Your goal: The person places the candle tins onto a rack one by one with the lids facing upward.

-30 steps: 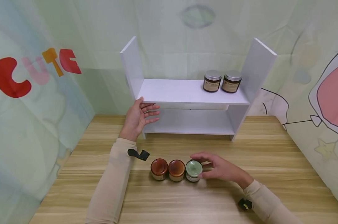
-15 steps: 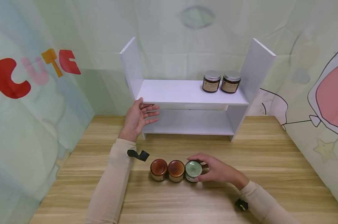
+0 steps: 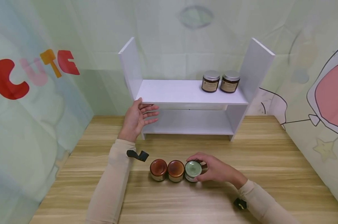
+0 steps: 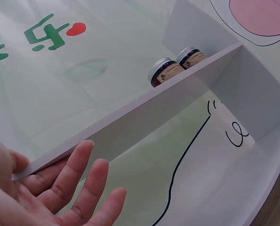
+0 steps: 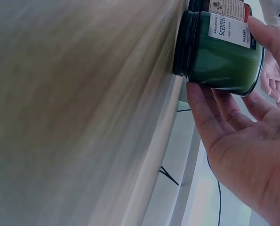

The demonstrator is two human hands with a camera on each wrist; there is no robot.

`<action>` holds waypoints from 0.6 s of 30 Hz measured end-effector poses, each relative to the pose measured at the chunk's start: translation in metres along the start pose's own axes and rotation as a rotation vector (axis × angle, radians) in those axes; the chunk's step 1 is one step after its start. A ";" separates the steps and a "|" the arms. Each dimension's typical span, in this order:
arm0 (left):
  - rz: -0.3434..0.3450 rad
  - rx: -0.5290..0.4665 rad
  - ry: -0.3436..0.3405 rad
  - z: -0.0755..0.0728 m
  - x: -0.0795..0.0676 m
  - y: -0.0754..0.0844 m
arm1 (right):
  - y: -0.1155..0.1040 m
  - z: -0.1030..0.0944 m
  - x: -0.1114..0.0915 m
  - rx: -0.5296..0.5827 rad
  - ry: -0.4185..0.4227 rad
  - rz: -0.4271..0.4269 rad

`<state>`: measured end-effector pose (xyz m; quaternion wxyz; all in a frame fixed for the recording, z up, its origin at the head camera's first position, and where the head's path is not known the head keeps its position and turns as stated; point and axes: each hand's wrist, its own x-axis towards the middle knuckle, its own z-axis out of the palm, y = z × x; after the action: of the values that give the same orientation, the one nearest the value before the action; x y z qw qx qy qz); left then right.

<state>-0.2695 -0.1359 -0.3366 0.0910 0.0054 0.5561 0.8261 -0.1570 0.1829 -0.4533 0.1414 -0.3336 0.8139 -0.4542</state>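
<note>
My left hand point(image 3: 135, 119) holds the left front edge of the white shelf's upper board point(image 3: 169, 91), thumb on top and index finger beneath; the other fingers spread loosely. In the left wrist view that hand point(image 4: 55, 188) grips the board's corner. My right hand point(image 3: 217, 169) has thumb and fingers around a green scented candle jar point(image 3: 193, 169). The right wrist view shows this jar point(image 5: 227, 56) upside down, its dark lid against the table. Left of it stand an amber jar point(image 3: 176, 169) and a reddish-brown jar point(image 3: 159, 169), all in one row.
Two dark jars with silver lids, one point(image 3: 210, 81) beside the other point(image 3: 230, 81), stand upright on the upper board's right part. The shelf's lower board point(image 3: 188, 123) lies below. A wooden table point(image 3: 269, 161) carries everything, with printed cloth walls point(image 3: 73, 102) around.
My right hand has moved slightly left and its thumb and fingers have closed in around the green jar. My left hand stays on the shelf board.
</note>
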 end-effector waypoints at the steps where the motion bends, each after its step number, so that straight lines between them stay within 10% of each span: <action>1: -0.001 0.001 0.000 0.000 0.000 0.000 | 0.000 0.000 0.000 0.001 -0.001 -0.001; 18: 0.000 0.000 -0.001 0.000 0.000 0.000 | -0.001 0.001 0.002 -0.007 -0.004 0.018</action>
<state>-0.2698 -0.1359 -0.3361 0.0914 0.0057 0.5561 0.8261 -0.1571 0.1806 -0.4528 0.1462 -0.3276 0.8181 -0.4495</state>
